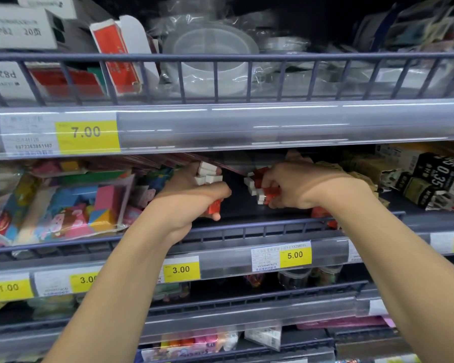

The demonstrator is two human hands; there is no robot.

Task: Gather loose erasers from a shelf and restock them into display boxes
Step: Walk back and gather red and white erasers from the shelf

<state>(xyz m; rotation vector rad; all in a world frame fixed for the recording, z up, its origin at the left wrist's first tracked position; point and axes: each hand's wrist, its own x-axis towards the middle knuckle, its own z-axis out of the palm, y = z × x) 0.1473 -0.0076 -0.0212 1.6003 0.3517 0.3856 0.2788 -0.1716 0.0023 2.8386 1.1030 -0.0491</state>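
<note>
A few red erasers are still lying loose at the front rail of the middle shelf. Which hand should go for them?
Probably the right hand: the loose red-sleeved erasers lie just under its wrist by the dark shelf rail. The left hand is farther off. Both hands already grip handfuls, so room is tight.

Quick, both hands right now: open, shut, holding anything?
Left hand: grips a bunch of red-and-white erasers.
Right hand: grips another cluster of erasers.

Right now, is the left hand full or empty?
Full: the left hand grips a cluster of red-and-white erasers over the shelf.
</note>
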